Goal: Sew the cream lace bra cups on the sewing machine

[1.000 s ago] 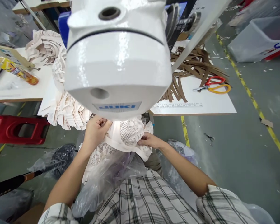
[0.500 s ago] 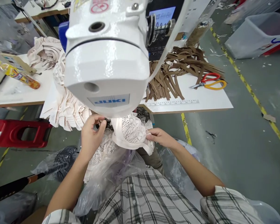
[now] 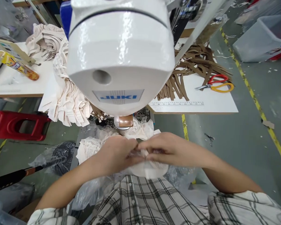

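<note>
Below the head of a white sewing machine (image 3: 119, 62), my left hand (image 3: 118, 151) and my right hand (image 3: 165, 148) come together, fingertips almost meeting. Both are closed on a cream lace bra (image 3: 150, 170), whose pale cup hangs beneath them, blurred by motion. The exact grip of the fingers is partly hidden. More cream lace (image 3: 138, 128) lies just beyond the hands, under the machine head. Another lace piece (image 3: 87, 148) rests to the left of my left hand, on clear plastic.
Brown fabric strips (image 3: 196, 62) and red-and-yellow scissors (image 3: 216, 83) lie on the right tabletop. Stacked cream pieces (image 3: 70, 104) hang over the left table edge. A drink bottle (image 3: 21, 68) lies behind them. A red stool (image 3: 16, 125) stands at left, a grey bin (image 3: 255, 40) at far right.
Both hands have moved toward my body and drawn together, bringing the bra away from the machine. My left hand has left the area beside the needle. The view has shifted closer to the machine head.
</note>
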{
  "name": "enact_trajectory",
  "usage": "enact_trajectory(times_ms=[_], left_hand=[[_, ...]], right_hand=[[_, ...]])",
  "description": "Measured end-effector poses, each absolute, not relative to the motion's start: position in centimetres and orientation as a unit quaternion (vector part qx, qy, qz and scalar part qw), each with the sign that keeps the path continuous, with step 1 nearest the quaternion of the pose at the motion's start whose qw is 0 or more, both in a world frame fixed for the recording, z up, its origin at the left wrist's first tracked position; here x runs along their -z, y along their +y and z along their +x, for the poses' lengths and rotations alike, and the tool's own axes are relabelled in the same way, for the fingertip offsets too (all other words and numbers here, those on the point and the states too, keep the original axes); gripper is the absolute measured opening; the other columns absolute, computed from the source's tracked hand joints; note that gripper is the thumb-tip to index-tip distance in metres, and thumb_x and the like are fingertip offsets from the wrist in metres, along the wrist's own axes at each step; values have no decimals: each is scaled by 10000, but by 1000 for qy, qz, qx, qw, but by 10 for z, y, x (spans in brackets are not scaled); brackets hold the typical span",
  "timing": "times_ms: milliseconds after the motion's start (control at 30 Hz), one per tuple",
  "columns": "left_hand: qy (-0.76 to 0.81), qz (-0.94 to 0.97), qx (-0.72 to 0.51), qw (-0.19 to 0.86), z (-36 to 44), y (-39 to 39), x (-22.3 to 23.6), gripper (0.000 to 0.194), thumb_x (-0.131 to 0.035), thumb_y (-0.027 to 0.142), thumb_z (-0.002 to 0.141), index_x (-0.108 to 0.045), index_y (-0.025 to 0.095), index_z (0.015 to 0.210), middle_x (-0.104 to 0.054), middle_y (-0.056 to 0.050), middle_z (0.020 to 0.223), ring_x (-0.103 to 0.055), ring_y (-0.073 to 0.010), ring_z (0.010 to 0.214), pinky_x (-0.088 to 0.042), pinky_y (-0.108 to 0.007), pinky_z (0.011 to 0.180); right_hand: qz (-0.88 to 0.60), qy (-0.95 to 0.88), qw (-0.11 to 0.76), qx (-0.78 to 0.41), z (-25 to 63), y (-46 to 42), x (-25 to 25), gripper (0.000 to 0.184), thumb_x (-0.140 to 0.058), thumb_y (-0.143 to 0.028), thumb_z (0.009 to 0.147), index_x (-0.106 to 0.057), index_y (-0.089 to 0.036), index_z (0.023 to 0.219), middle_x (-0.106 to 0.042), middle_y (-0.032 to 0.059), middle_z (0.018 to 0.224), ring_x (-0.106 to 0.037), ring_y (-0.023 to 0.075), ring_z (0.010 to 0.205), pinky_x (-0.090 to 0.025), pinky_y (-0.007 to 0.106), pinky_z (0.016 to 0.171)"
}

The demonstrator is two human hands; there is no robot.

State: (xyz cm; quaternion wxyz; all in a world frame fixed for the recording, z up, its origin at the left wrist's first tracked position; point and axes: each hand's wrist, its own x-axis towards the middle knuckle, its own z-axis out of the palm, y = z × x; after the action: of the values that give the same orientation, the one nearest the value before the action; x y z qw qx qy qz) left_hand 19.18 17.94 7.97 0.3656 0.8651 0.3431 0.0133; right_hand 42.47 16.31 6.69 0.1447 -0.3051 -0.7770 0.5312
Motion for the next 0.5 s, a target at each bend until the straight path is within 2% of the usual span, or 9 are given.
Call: enact_trajectory(times_ms=[67, 133, 233, 300, 367, 500], left_hand=[[431, 804, -45, 407, 177, 193, -77, 293, -597, 389, 932, -602, 181, 726, -602, 11, 644, -511, -117, 563, -364, -242, 537], [500, 750, -80, 425, 167, 206, -76, 275, -615, 418, 912, -627, 186, 765, -601, 20, 649, -488, -108, 549, -331, -227, 509], [583, 700, -109, 398, 162, 224, -74, 362, -647, 482, 864, -577, 180, 677, -505, 38, 562, -394, -97, 495, -266, -235, 482], [603, 689, -126, 381, 163, 232, -71, 447, -649, 453, 849, -443, 187, 554, -385, 52, 500, -315, -85, 475, -224, -244, 477], [599, 696, -147, 368, 163, 239, -68, 484, -641, 385, 837, -331, 198, 515, -293, 58, 478, -261, -80, 479, -206, -249, 478], [558, 723, -212, 348, 162, 251, -56, 295, -627, 239, 779, -406, 201, 587, -387, 48, 542, -349, -97, 551, -298, -234, 525]], right_hand=[[-387, -760, 167, -495, 422, 175, -60, 251, -597, -349, 969, -661, -226, 1178, -721, 6, 796, -636, 163, 714, -411, 259, 663], [-428, -752, 186, -465, 418, 190, -51, 201, -606, -383, 958, -699, -212, 1005, -703, 10, 758, -621, 162, 701, -384, 260, 657], [-453, -724, 199, -481, 410, 213, -39, 289, -618, -408, 940, -688, -186, 769, -671, 0, 698, -577, 133, 641, -342, 251, 613], [-464, -699, 207, -504, 406, 225, -34, 301, -655, -426, 902, -691, -178, 736, -650, -9, 665, -554, 128, 623, -330, 248, 593], [-465, -682, 219, -520, 404, 233, -33, 310, -678, -449, 873, -705, -177, 726, -652, -4, 672, -560, 139, 642, -346, 249, 598], [-483, -661, 242, -522, 405, 242, -31, 288, -715, -463, 837, -734, -189, 749, -668, 11, 699, -591, 172, 686, -396, 264, 625]])
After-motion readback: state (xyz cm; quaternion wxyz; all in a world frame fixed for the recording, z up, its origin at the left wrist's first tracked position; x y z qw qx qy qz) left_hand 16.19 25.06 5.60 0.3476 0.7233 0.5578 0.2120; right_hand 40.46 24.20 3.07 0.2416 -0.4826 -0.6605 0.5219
